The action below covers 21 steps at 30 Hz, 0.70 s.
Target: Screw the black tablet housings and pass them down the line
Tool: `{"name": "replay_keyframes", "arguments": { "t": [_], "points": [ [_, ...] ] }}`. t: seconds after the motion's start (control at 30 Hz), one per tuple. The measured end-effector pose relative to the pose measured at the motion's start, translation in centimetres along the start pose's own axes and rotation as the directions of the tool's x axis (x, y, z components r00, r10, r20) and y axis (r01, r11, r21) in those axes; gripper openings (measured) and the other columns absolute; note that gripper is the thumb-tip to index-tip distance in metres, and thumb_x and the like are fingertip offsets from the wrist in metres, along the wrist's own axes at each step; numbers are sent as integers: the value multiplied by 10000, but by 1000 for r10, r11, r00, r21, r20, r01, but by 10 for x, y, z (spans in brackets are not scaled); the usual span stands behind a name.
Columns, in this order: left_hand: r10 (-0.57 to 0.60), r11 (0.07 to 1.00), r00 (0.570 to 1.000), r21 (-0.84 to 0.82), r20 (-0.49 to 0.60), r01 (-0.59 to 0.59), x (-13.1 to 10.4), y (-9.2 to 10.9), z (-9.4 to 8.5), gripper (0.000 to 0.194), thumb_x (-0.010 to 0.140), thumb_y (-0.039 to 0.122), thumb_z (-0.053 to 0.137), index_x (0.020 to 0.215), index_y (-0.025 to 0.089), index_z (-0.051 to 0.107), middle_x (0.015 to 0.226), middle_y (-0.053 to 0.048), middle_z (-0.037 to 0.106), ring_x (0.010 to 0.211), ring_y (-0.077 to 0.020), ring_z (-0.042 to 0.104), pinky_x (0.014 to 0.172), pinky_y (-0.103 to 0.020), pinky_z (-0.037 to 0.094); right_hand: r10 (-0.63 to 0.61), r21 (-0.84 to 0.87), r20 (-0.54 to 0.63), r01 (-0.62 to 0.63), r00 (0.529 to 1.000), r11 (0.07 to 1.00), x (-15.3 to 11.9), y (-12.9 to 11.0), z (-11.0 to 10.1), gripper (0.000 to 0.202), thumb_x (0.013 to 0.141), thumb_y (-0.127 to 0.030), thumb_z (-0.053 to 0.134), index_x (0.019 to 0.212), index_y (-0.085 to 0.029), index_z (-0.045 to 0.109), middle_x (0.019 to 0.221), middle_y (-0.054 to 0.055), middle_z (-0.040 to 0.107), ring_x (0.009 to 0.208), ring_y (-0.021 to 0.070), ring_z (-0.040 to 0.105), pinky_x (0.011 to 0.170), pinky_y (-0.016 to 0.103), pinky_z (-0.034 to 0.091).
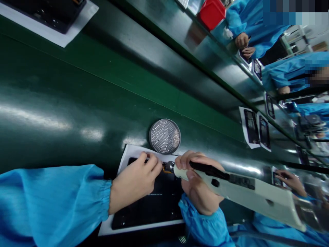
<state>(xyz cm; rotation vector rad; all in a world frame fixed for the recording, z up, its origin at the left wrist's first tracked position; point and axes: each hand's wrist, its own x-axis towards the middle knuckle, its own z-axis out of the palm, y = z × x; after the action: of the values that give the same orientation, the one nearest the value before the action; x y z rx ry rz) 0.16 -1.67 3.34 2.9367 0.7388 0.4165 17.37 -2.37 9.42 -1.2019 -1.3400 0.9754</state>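
Green surface (84, 89) supports black panel (154, 209); right hand (200, 193) grips power screwdriver (259, 199), long axis toward left hand (136, 181), whose fingers bunch, contents unclear.

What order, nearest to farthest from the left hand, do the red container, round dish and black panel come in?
1. Black panel: directly beneath the left hand.
2. Round dish: just beyond the panel.
3. Red container: far off, upper right.
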Motion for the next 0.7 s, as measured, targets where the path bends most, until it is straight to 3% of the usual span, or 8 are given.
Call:
{"name": "replay_keyframes", "arguments": {
  "t": [0.4,0.7],
  "points": [
    [5,1000,1000,-4,-8,-5,-1,1,2,224,920,231,614,1008,141,800,1152,-149,660,1022,-329,573,770,-442,423,1,-40,10,0,1000,999,-4,7,-1,234,851,-109,634,1046,-229,681,804,14,599,730,180,584,643,382,522],
    [28,997,998,-64,-61,-32,1,-4,-1,215,922,156,571,941,100,778,1032,-163,689,926,-306,610,745,-419,423,-9,-40,29,10,1000,999,-6,12,0,205,848,-112,618,1005,-232,669,801,18,605,736,188,603,647,396,525]
  ]
}}
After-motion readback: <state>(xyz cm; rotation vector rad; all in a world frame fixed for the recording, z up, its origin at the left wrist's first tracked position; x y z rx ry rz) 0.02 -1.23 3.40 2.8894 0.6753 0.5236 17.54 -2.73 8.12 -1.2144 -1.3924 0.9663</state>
